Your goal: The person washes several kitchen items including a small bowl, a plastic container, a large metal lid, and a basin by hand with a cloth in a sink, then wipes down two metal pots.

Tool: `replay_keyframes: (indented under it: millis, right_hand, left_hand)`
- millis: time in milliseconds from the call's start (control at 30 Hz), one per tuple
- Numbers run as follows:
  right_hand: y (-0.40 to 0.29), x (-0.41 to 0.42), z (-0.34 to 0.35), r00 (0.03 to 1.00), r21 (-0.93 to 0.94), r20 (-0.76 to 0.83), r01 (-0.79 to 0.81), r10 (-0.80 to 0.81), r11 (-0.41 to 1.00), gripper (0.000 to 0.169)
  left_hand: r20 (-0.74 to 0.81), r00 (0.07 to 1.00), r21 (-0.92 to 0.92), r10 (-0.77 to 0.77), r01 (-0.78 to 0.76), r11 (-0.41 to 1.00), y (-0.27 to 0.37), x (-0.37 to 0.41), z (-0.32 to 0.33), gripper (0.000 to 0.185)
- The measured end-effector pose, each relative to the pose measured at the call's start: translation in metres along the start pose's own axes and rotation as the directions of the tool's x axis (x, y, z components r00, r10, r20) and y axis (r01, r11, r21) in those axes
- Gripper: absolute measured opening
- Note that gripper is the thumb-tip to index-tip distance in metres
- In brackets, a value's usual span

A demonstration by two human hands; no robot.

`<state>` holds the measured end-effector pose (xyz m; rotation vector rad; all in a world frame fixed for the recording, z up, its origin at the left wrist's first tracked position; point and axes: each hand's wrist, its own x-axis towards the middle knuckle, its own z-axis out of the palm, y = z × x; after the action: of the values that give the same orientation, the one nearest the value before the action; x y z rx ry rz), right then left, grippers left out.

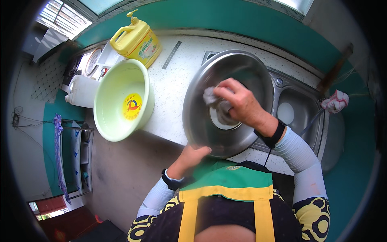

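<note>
A large stainless steel basin [198, 99] is held at a tilt over the worktop and the left part of the sink. My left hand [190, 160] grips its near rim, thumb on the inner side. Inside the basin, my right hand [242, 99] clutches a crumpled greyish-white cloth [210, 96], which is blurred. Below that hand, a pale round patch [225, 125] shows at the basin's bottom; whether it is an opening or a thing lying there, I cannot tell.
Left of the steel basin, a pale green plastic basin [112, 103] overhangs the speckled worktop's [167, 121] front edge. Behind it stands a yellow pump jug [136, 39]. A metal strip [171, 55] lies nearby. The right sink bowl [302, 106] contains a white round object [285, 113]. A cloth [335, 101] hangs beyond.
</note>
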<state>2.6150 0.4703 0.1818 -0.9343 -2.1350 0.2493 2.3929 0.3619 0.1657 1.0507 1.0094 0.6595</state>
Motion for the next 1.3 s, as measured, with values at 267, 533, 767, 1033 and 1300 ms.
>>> replay_keyframes:
  millis: [267,533,767,1033,1300]
  right_hand:
    - [0.101,-0.08,-0.047,0.88,-0.158,-0.138,-0.473,0.455,0.867,0.056]
    - [0.061,-0.024,-0.058,0.937,0.197,-0.065,-0.325,0.343,0.925,0.044]
    - [0.105,-0.105,-0.032,0.79,0.358,0.009,-0.574,0.613,0.736,0.039]
    - [-0.01,-0.123,0.003,0.466,0.729,0.501,-0.682,0.729,-0.065,0.039]
    - [-0.011,-0.138,0.021,0.578,0.904,0.303,-0.426,0.758,-0.036,0.025]
  left_hand:
    - [-0.081,0.993,0.096,-0.091,0.099,0.99,-0.039,-0.014,-0.024,0.015]
    - [0.05,0.999,-0.001,-0.013,0.013,1.0,-0.043,-0.025,-0.017,0.032]
    - [-0.077,0.997,-0.197,0.025,-0.04,0.98,-0.055,-0.035,-0.013,0.041]
    - [-0.336,0.935,-0.162,0.115,-0.178,0.971,-0.043,-0.03,-0.017,0.029]
    - [-0.213,0.977,-0.24,0.018,-0.07,0.968,-0.029,-0.02,-0.015,0.028]
